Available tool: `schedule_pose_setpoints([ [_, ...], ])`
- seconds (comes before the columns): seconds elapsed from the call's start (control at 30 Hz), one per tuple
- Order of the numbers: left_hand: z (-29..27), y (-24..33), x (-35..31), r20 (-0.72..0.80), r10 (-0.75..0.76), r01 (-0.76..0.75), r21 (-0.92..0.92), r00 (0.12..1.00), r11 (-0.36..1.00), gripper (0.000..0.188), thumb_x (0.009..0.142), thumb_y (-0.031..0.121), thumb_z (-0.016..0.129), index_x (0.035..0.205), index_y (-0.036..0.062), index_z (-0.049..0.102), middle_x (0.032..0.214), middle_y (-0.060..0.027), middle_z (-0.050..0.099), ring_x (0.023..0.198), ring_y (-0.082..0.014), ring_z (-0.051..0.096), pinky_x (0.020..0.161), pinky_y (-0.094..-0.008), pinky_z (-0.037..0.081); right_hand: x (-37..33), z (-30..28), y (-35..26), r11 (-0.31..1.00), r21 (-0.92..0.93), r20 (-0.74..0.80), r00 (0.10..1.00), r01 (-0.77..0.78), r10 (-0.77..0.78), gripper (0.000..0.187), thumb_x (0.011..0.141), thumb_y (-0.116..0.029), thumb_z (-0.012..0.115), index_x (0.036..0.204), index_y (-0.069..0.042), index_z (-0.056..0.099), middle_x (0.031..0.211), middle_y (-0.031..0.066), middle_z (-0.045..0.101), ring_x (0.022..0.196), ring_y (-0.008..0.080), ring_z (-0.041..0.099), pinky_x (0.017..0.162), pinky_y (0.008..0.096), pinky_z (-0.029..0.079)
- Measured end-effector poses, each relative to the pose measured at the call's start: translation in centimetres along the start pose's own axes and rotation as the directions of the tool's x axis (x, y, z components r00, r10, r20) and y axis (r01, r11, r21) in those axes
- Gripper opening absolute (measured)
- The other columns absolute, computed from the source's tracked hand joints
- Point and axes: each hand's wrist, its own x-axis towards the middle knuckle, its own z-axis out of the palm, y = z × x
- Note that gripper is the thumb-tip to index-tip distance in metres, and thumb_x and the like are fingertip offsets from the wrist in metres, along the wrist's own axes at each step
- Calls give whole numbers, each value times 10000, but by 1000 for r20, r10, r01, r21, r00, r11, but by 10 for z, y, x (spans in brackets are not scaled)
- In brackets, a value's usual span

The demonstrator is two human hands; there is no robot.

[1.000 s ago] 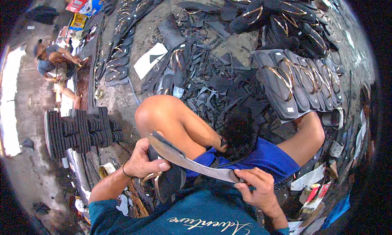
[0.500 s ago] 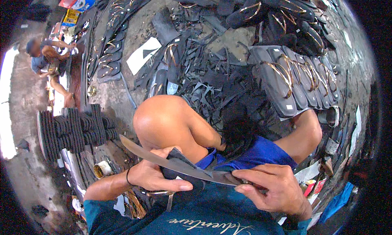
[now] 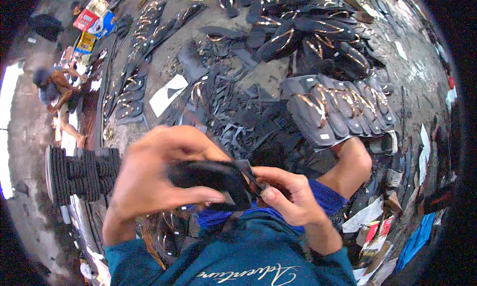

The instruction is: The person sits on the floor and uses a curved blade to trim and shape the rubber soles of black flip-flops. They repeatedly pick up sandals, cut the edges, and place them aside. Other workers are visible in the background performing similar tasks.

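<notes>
A: What is in hand?

B: A black rubber sandal sole [image 3: 211,179], held up close in front of the chest. Left hand [image 3: 149,179] wraps it from the left, fingers over the top edge, thumb [image 3: 198,194] along the underside. Right hand [image 3: 290,199] pinches its right end between thumb and fingertips. Both hands closed on it.

A: How would it handle?

B: Light, I judge, and flexible; foam or rubber sheet that bends rather than breaks. Matte face, so likely not slippery. Best taken by both ends, as here, to stop it flopping.

A: Surroundings?

B: Below it, bare knee and blue shorts [image 3: 325,199]. On the floor beyond, a row of dark sandals with gold straps [image 3: 343,107], well apart. Stack of ribbed black soles [image 3: 82,172] to the left. Another person [image 3: 52,90] crouches far left.
</notes>
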Motion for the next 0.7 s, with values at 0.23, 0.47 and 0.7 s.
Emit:
schedule_pose_setpoints([
  [0.23, 153, -58, -70, 243, -272, 284, -951, 931, 122, 448, 947, 371, 635, 1273, 70, 568, 1171, -94, 662, 1073, -199, 630, 951, -363, 502, -19, 10, 39, 967, 253, -168, 984, -9, 53, 426, 991, -193, 602, 1372, -12, 539, 1020, 44, 669, 824, 90, 606, 743, 256, 524],
  [0.47, 164, -45, 14, 114, -303, 3, -939, 946, -343, 349, 949, 387, 630, 1179, 125, 633, 1047, -37, 717, 918, -191, 702, 814, -352, 589, -55, 10, 51, 953, -301, -523, 840, -21, -147, 370, 882, -111, 720, 1232, -20, 637, 818, 63, 688, 602, 87, 577, 561, 248, 484],
  [0.7, 183, -53, -4, 173, -518, 48, -968, 838, -246, 328, 973, 325, 608, 1161, 57, 620, 1037, -80, 707, 921, -233, 698, 819, -381, 594, -126, 8, 73, 800, -573, -520, 834, -178, -187, 298, 813, -140, 780, 1078, -27, 703, 861, 116, 721, 609, 200, 660, 573, 317, 538],
])
